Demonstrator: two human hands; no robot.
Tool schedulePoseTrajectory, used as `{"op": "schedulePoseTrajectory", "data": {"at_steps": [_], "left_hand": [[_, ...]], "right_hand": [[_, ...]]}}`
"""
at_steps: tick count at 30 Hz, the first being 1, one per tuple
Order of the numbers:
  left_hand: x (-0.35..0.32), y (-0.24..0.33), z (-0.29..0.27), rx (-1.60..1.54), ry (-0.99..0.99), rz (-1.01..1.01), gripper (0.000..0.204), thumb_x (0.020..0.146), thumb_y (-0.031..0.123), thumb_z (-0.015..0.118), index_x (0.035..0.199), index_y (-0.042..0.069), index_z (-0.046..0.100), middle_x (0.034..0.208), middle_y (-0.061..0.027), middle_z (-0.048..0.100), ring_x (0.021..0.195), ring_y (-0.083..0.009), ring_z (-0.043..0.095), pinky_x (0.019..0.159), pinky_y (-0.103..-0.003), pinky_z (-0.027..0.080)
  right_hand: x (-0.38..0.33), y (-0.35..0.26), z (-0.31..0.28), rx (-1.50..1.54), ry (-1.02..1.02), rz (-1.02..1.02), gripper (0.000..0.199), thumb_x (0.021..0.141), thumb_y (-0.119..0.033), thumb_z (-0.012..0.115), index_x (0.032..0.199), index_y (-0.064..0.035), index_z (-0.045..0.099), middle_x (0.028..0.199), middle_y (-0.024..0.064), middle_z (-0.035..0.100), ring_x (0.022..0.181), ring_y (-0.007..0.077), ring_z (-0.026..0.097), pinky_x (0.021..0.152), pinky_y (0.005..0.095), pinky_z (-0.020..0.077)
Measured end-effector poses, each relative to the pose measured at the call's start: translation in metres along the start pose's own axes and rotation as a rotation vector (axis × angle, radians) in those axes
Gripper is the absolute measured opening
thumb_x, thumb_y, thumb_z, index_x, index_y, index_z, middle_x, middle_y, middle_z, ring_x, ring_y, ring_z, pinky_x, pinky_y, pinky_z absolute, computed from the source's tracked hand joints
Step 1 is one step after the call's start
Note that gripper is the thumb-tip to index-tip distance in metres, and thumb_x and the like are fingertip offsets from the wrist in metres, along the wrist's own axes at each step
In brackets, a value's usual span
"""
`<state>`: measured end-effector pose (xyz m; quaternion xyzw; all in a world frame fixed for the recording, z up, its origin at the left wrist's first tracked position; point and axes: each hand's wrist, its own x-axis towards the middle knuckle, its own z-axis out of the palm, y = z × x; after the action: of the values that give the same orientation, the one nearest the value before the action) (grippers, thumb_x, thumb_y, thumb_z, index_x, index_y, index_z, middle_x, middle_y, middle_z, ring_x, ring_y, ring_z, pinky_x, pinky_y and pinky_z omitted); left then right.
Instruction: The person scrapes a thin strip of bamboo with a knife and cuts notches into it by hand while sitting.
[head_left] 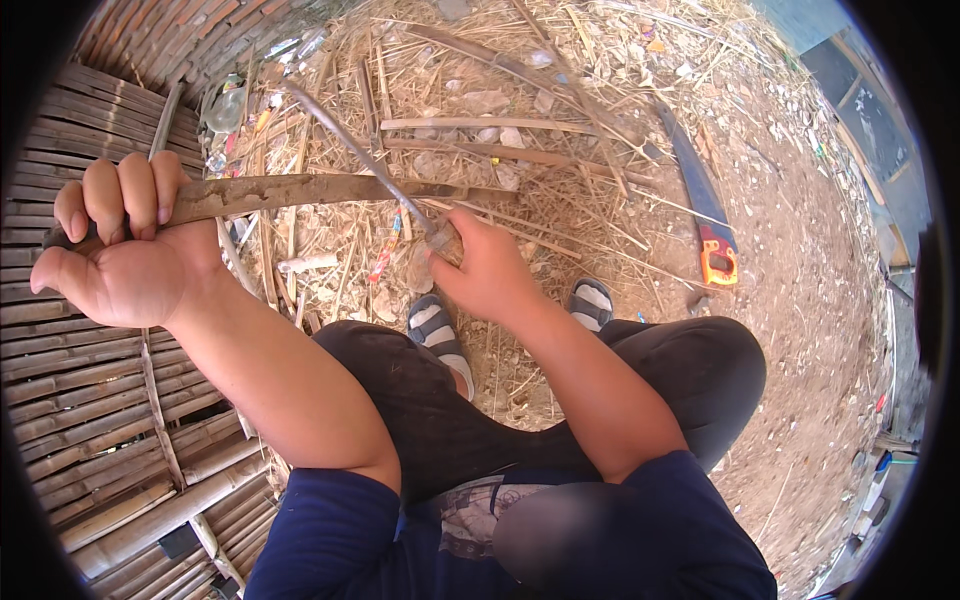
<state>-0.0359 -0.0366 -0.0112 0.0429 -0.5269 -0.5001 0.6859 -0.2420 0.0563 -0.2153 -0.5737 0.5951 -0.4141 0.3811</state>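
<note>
While our left fingers (103, 194) grasp a wooden strip (290, 191) at 9 o'clock, right fingers (468, 229) clench a metal tool (334, 123) pointing 10:30.

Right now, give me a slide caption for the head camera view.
Left grip on a wooden strip, right grip on a long-bladed tool crossing it, handsaw lying on littered ground.

The left hand (140, 268) grips 1 end of a long brown stick (285, 194). The right hand (487, 266) holds a long, thin metal tool (345, 140) that goes across the stick. A saw (692, 180) with an orange handle (711, 268) lies toward the right edge of the messy ground (800, 340). Bamboo slats (75, 385) line the ground's left edge.
</note>
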Motion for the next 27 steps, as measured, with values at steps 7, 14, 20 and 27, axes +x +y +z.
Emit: {"op": "schedulePoseTrajectory", "data": {"at_steps": [7, 14, 20, 27], "left_hand": [[-0.002, -0.015, 0.025, 0.348, 0.34, 0.176, 0.059, 0.088, 0.073, 0.051, 0.079, 0.015, 0.041, 0.057, 0.0047, 0.025, 0.049, -0.0107, 0.017, 0.048, -0.026, 0.017], [0.0, -0.014, 0.027, 0.384, 0.368, 0.204, 0.057, 0.093, 0.07, 0.045, 0.08, 0.015, 0.04, 0.059, 0.0032, 0.024, 0.05, -0.0118, 0.015, 0.048, -0.027, 0.015], [-0.002, -0.015, 0.03, 0.441, 0.442, 0.209, 0.059, 0.097, 0.069, 0.033, 0.08, 0.013, 0.039, 0.059, 0.0017, 0.025, 0.05, -0.0128, 0.019, 0.049, -0.027, 0.02], [-0.001, -0.016, 0.029, 0.456, 0.469, 0.22, 0.058, 0.098, 0.067, 0.03, 0.079, 0.013, 0.039, 0.059, 0.0007, 0.026, 0.049, -0.0136, 0.019, 0.048, -0.028, 0.02]], "right_hand": [[-0.009, 0.076, 0.027, -0.152, 0.113, 0.113, 0.039, 0.08, -0.019, 0.069, 0.111, 0.0026, 0.058, 0.087, 0.0269, 0.067, 0.083, 0.0428, 0.066, 0.075, 0.0499, 0.0512], [-0.006, 0.063, 0.024, -0.108, 0.115, 0.177, 0.041, 0.081, -0.022, 0.069, 0.112, 0.0023, 0.057, 0.083, 0.0253, 0.066, 0.08, 0.0427, 0.065, 0.071, 0.05, 0.0501], [-0.009, 0.052, 0.038, -0.045, 0.055, -0.001, 0.037, 0.082, -0.023, 0.069, 0.109, -0.001, 0.057, 0.075, 0.0227, 0.064, 0.074, 0.042, 0.064, 0.066, 0.0483, 0.049], [-0.011, 0.064, 0.041, -0.044, 0.089, -0.035, 0.039, 0.081, -0.023, 0.07, 0.109, 0.0008, 0.058, 0.071, 0.0227, 0.062, 0.066, 0.0405, 0.064, 0.061, 0.0463, 0.0478]]}}
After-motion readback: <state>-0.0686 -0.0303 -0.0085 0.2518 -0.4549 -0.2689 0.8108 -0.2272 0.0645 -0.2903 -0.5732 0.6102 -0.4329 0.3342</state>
